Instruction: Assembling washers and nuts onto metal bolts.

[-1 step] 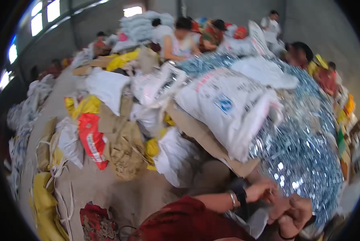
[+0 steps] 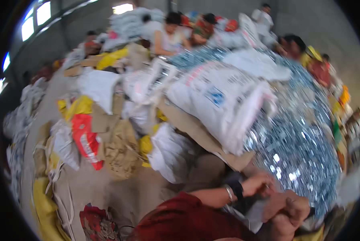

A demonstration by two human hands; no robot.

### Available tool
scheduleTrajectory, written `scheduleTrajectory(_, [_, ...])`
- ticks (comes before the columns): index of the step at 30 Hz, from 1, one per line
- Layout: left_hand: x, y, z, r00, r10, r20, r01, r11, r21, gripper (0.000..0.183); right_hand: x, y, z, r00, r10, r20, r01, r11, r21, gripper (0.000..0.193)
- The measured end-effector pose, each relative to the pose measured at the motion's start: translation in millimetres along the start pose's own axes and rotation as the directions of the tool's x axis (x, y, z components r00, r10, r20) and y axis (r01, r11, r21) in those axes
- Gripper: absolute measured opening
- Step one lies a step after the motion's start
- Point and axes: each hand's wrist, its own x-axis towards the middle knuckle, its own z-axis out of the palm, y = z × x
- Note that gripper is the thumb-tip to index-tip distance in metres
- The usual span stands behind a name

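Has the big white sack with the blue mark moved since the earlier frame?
No. The big white sack sits the same against the brown cardboard along its edge; the whole view has shifted slightly.

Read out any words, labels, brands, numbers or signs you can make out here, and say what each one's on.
None reads clearly:
Large white sack: dark and reddish lettering, blue emblem; too blurred.
Red bag: white lettering; too blurred.
White sack left of the large one: dark print; too blurred.
Brown bag: dark marks; can't tell if words.
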Motion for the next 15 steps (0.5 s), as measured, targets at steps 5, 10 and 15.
scheduleTrajectory(5, [-8.3, 25.2, -14.7, 0.999, -0.028, 0.037, 0.029, 0.999, -0.014, 0.007, 42.7, -16.4, 8.4, 0.921, -0.103, 0.376, -0.031, 0.943, 0.333, 0.044])
scheduleTrajectory(10, [9.8, 15.0, -16.3, 0.999, 0.033, -0.012, -0.033, 0.998, -0.053, 0.015, 6.0, -13.7, 18.9, 0.964, -0.259, 0.063, 0.254, 0.965, 0.072, 0.027])
scheduleTrajectory(15, [0.5, 19.1, -27.1, 0.991, 0.123, -0.052, -0.128, 0.987, -0.102, 0.018, -8.4, -4.9, 6.6, 0.964, -0.165, 0.209, 0.119, 0.969, 0.215, 0.035])
